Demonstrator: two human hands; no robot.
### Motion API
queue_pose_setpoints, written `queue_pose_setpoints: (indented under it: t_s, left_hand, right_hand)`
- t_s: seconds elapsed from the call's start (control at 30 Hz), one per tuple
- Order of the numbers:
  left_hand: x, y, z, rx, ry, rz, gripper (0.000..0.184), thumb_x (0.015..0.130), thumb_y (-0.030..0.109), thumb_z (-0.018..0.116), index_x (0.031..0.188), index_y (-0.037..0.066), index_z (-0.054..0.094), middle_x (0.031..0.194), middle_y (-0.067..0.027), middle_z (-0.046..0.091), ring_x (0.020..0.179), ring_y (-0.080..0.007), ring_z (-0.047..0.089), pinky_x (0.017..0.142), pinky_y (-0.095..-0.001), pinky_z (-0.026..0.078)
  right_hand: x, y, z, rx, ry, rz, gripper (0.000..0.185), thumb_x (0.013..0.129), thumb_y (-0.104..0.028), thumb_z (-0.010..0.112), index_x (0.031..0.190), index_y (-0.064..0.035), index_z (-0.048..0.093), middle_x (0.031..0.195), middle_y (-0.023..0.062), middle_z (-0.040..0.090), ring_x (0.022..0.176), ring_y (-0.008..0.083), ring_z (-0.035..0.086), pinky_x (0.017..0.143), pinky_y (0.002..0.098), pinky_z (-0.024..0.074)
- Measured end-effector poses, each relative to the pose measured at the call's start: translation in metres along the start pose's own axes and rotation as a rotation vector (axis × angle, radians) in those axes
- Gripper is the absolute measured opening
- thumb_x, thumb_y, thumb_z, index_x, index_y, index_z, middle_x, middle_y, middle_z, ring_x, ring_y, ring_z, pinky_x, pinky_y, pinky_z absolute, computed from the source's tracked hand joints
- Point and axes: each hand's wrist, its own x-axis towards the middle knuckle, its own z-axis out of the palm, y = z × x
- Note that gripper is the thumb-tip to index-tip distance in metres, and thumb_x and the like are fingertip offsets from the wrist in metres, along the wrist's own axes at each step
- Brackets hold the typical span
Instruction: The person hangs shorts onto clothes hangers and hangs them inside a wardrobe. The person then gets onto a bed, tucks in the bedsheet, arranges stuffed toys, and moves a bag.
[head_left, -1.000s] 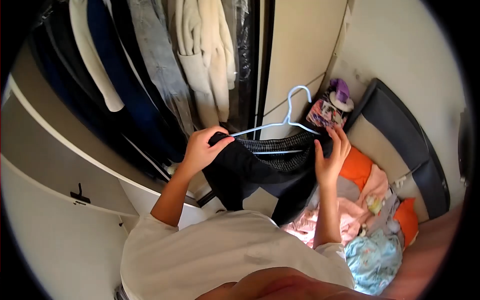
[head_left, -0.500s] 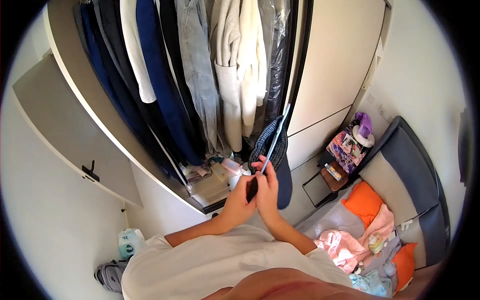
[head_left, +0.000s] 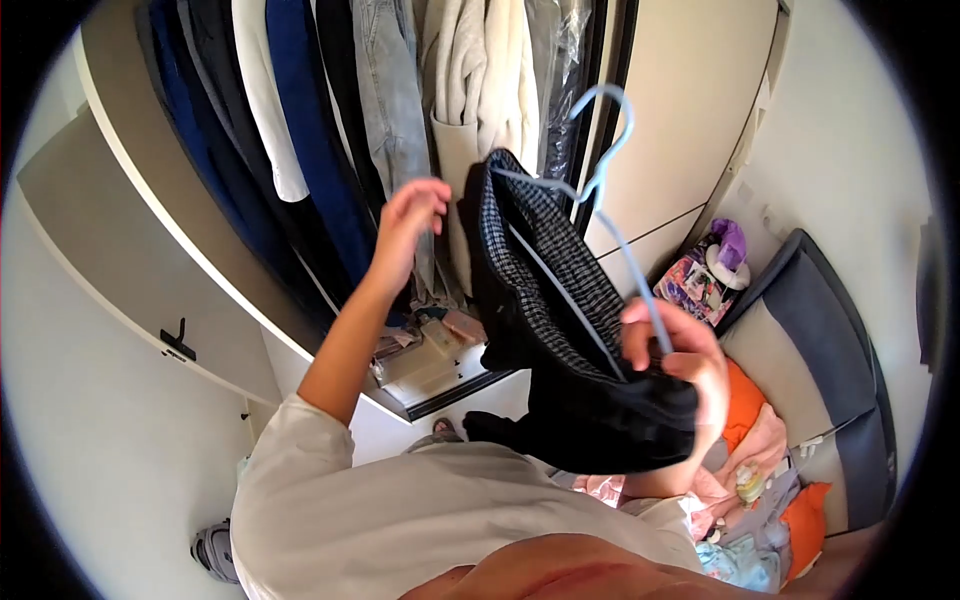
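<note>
My right hand [head_left: 690, 355] grips one end of a light-blue hanger [head_left: 601, 185] together with the edge of a black garment [head_left: 600, 425]. The hanger's arms sit inside the garment's wide opening, which shows a black-and-white checked lining. Its hook points up and away from me. I cannot tell what kind of garment it is. To the left of it, my left hand [head_left: 413, 212] is raised with fingers loosely bent and apart, holding nothing, in front of the hanging clothes.
Ahead is an open wardrobe with grey jeans [head_left: 388, 110], a cream garment [head_left: 505, 80] and a blue garment [head_left: 300, 130]. Boxes [head_left: 435, 345] sit on its floor. A bed with a padded headboard [head_left: 820, 330] is at right, a door [head_left: 120, 250] at left.
The black garment and hanger have been lifted and turned so the opening faces up. My left hand has let go and moved up left; my right hand has moved right.
</note>
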Motion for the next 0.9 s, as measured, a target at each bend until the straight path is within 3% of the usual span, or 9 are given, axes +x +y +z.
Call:
queue_pose_setpoints:
  t_s: [0.07,0.13,0.3,0.4,0.47,0.53,0.73,0.83,0.9]
  left_hand:
    - [0.045,0.007,-0.006,0.022,0.072,0.104,0.025,0.096,0.023,0.055,0.112,0.006,0.065,0.108,-0.0001,0.065,0.097,-0.0096,0.057,0.081,-0.0264,0.046]
    - [0.095,0.01,-0.017,0.07,0.068,0.23,0.029,0.098,0.023,0.054,0.12,0.007,0.064,0.121,-0.0032,0.064,0.11,-0.0134,0.056,0.093,-0.0289,0.042]
    - [0.233,0.023,-0.034,0.103,0.044,0.376,0.043,0.1,0.027,0.051,0.137,0.006,0.057,0.139,-0.0072,0.058,0.131,-0.0168,0.05,0.106,-0.0326,0.038]
    - [0.341,-0.002,-0.051,-0.097,-0.041,0.365,0.044,0.096,0.025,0.056,0.136,0.006,0.058,0.13,-0.0042,0.062,0.119,-0.0156,0.055,0.102,-0.0318,0.04]
    - [0.4,-0.025,-0.061,-0.038,-0.024,0.495,0.046,0.095,0.025,0.057,0.137,0.004,0.056,0.131,-0.0049,0.061,0.119,-0.0163,0.054,0.103,-0.0316,0.04]
    - [0.42,-0.019,-0.071,-0.042,-0.014,0.468,0.047,0.096,0.025,0.057,0.138,0.004,0.054,0.133,-0.0055,0.059,0.121,-0.0174,0.052,0.104,-0.032,0.038]
    - [0.446,0.008,-0.125,0.038,0.05,0.448,0.051,0.096,0.026,0.057,0.142,0.005,0.049,0.14,-0.0072,0.052,0.128,-0.0204,0.046,0.108,-0.0333,0.034]
    - [0.446,0.026,-0.164,0.104,0.113,0.451,0.053,0.096,0.026,0.057,0.144,0.005,0.047,0.143,-0.0081,0.049,0.131,-0.022,0.043,0.11,-0.034,0.032]
    - [0.445,0.038,-0.187,0.146,0.157,0.454,0.054,0.097,0.026,0.057,0.145,0.005,0.045,0.146,-0.0087,0.047,0.134,-0.023,0.041,0.112,-0.0344,0.031]
  right_hand:
    - [0.015,-0.017,0.002,0.016,-0.017,-0.055,0.066,0.065,-0.027,0.054,0.116,0.0158,0.057,0.072,0.0091,0.054,0.076,0.0174,0.048,0.07,0.0247,0.0347]
    - [0.034,-0.026,0.009,-0.008,-0.037,-0.154,0.065,0.066,-0.026,0.053,0.114,0.016,0.057,0.071,0.0084,0.053,0.075,0.0185,0.047,0.07,0.0255,0.0347]
    - [0.091,-0.037,0.033,-0.005,-0.106,-0.188,0.073,0.067,-0.03,0.056,0.128,0.01,0.053,0.075,0.0054,0.052,0.079,0.018,0.047,0.074,0.0265,0.0367]
    - [0.14,-0.043,0.055,-0.189,-0.13,-0.181,0.074,0.07,-0.033,0.056,0.133,0.0053,0.052,0.074,0.0026,0.05,0.081,0.02,0.046,0.077,0.0266,0.0361]
    - [0.169,-0.041,0.078,-0.136,-0.085,-0.159,0.077,0.071,-0.033,0.056,0.139,0.0031,0.049,0.084,0.003,0.051,0.089,0.0205,0.046,0.081,0.0262,0.0363]
    - [0.204,-0.032,0.103,-0.028,-0.055,-0.227,0.077,0.071,-0.031,0.056,0.14,0.003,0.048,0.087,0.0038,0.05,0.09,0.0211,0.046,0.082,0.026,0.0362]
    - [0.34,-0.018,0.105,-0.079,-0.321,-0.226,0.074,0.072,-0.022,0.049,0.139,0.0109,0.047,0.089,0.0078,0.054,0.091,0.0224,0.053,0.083,0.0271,0.0422]
    - [0.356,-0.003,0.146,-0.088,-0.23,-0.402,0.049,0.085,-0.017,0.049,0.126,0.0074,0.061,0.09,0.0056,0.064,0.08,0.0117,0.06,0.076,0.0227,0.0475]
    - [0.382,0.005,0.144,-0.053,-0.257,-0.395,0.043,0.093,-0.021,0.05,0.125,0.0049,0.062,0.091,0.0036,0.065,0.079,0.0107,0.061,0.073,0.0229,0.0487]
